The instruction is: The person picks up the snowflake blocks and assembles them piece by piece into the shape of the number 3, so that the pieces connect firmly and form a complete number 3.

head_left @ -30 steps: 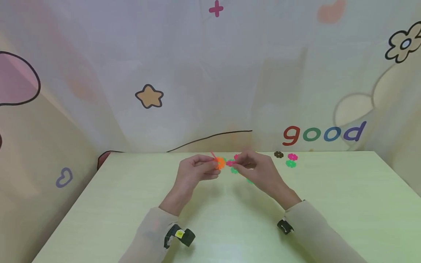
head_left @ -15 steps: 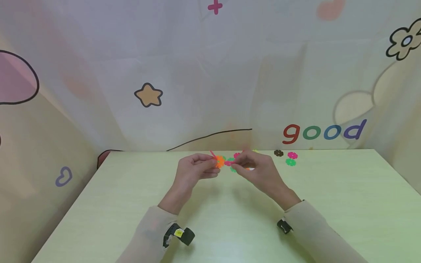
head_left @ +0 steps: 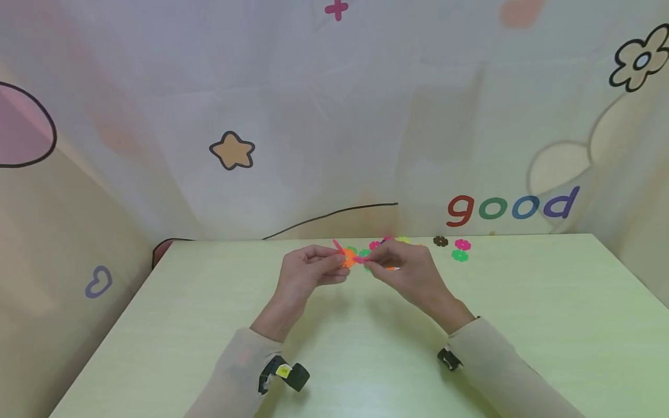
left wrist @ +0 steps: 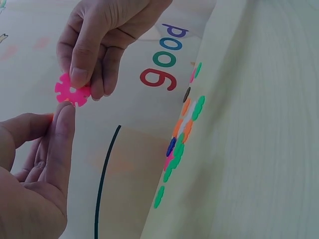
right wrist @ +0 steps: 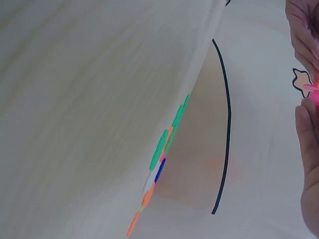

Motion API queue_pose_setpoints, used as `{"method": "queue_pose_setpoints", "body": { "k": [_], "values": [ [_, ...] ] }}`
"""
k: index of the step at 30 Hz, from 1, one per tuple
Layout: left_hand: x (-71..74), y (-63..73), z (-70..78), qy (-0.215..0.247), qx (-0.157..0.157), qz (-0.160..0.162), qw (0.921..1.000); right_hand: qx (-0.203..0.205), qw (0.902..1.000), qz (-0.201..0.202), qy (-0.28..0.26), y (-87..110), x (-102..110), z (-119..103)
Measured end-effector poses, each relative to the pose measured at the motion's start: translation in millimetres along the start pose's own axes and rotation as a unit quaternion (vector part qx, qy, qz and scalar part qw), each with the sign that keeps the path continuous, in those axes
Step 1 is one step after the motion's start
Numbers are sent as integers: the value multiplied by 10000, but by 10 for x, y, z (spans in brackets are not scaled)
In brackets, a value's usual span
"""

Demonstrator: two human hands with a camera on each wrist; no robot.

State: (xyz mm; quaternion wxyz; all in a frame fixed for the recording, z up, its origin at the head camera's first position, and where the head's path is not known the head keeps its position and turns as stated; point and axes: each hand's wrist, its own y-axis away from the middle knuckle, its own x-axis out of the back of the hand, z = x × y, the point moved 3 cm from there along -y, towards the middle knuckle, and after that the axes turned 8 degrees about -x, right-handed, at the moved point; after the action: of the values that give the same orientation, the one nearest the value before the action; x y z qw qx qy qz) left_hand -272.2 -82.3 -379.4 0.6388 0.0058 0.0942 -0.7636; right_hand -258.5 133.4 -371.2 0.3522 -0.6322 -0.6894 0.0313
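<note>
My left hand point(head_left: 308, 270) pinches an orange snowflake disc point(head_left: 348, 259) between thumb and fingers, raised over the far part of the table. A pink disc point(head_left: 338, 245), seen nearly edge-on, sticks up from the orange one at the fingertips. From the right, my right hand point(head_left: 410, 268) pinches another pink snowflake disc point(left wrist: 73, 90) by its edge. This notched disc meets the orange one, which is mostly hidden behind the left fingers in the left wrist view. Both hands sit at the frame's right edge in the right wrist view, partly cut off.
Several loose snowflake discs lie at the table's back edge, partly behind my right hand. Farther right are a brown disc point(head_left: 441, 241), a pink disc point(head_left: 462, 245) and a green disc point(head_left: 460, 255). A printed cloth backdrop point(head_left: 313, 116) rises behind the table point(head_left: 172, 325).
My right hand has brought its pink disc slightly left, closing the small gap to the orange disc. The left hand stays nearly still, and the head view has shifted a little.
</note>
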Motion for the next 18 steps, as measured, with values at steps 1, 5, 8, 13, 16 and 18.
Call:
{"method": "queue_pose_setpoints", "body": {
  "k": [1,5,8,13,16,18],
  "values": [
    [-2,0,-4,21,20,-8,10000,0,10000,7,2,0,-1,-5],
    [-3,0,-23,106,133,-56,9998,11,10000,32,22,-3,-1,-30],
    [2,-3,-35,138,223,-57,9996,38,10000,10,40,-6,5,-43],
    [14,-7,-52,89,239,-14,9997,108,9997,-209,53,-7,21,-33],
    [19,-18,-74,40,185,28,9998,117,9988,-457,129,-12,33,-20],
    [23,-26,-96,-54,187,72,9998,58,9976,-657,225,-17,42,-10]
  ]
}}
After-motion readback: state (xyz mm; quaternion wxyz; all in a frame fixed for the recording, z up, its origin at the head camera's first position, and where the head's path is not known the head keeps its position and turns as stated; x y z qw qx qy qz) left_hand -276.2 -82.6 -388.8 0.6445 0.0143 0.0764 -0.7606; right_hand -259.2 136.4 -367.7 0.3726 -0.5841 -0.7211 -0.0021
